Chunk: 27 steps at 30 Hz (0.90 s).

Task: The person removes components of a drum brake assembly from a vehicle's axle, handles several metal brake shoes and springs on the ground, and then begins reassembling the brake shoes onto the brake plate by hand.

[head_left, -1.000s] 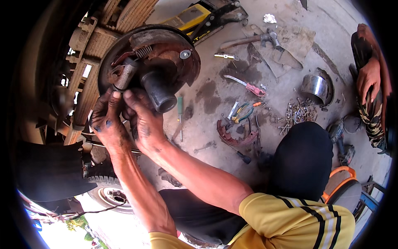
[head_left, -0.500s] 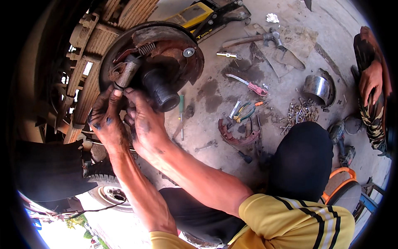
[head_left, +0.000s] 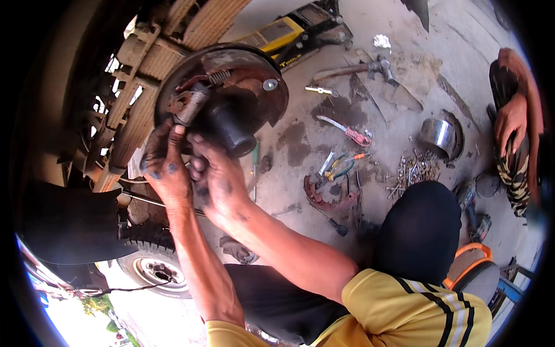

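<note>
A rusty drum brake backing plate [head_left: 280,103] stands at the upper left, with a black axle tube [head_left: 236,134] jutting from its middle. On it are a coil spring [head_left: 219,77] and a grey wheel cylinder [head_left: 191,106]. My left hand [head_left: 167,165] pinches the lower end of the cylinder between thumb and fingers. Just beside it, below the axle tube, my right hand [head_left: 221,176] has its fingers curled in. What those fingers hold, if anything, is hidden. Dark grease smears both hands.
On the concrete lie a hammer [head_left: 352,70], a red-handled knife [head_left: 347,130], pliers [head_left: 341,166], a rusty brake shoe [head_left: 325,202] and a pile of bolts [head_left: 413,173]. A yellow floor jack [head_left: 274,34] stands behind the plate. Another person's hand [head_left: 512,122] rests at the right.
The view has shifted, so the brake assembly sits lower and further right. My right fingertips have drawn slightly down from the cylinder's end, while my left hand keeps its pinch there.
</note>
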{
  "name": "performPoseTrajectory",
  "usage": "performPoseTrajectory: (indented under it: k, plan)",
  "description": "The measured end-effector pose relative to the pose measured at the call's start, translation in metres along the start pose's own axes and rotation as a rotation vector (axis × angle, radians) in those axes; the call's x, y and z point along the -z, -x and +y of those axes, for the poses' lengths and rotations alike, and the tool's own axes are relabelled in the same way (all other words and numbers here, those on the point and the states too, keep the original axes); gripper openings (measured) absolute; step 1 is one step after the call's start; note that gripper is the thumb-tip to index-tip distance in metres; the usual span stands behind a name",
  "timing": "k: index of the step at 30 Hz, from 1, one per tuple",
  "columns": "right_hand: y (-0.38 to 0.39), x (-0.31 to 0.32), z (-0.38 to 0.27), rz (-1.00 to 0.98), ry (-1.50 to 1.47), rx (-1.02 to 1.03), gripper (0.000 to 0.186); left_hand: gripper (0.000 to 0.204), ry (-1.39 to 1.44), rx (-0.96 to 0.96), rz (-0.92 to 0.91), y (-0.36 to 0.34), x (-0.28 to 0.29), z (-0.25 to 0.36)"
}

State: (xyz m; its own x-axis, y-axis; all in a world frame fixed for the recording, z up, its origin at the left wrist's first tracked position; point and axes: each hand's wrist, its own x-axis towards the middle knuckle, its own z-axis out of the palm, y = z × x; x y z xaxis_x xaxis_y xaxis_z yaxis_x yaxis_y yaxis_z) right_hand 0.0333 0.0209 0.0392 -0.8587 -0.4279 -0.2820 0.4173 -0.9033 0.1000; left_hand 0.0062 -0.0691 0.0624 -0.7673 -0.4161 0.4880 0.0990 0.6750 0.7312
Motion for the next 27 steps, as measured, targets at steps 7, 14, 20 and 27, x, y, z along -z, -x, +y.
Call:
performPoseTrajectory:
  k: [7,14,20,27]
  plan:
    - [0.035,0.019,-0.026,-0.281,0.837,0.587,0.015,0.025,0.247,-0.064,0.08,0.014,-0.019,0.004]
    - [-0.005,-0.026,-0.091,-0.565,1.966,1.467,0.031,0.016,0.24,-0.088,0.131,0.02,-0.026,-0.016]
    - [-0.03,-0.065,-0.109,-0.942,2.3,1.717,0.015,0.015,0.267,-0.047,0.133,0.024,-0.03,-0.002]
    - [-0.044,-0.084,-0.127,-1.346,2.441,1.508,0.035,0.026,0.581,0.151,0.168,0.036,-0.048,-0.002]
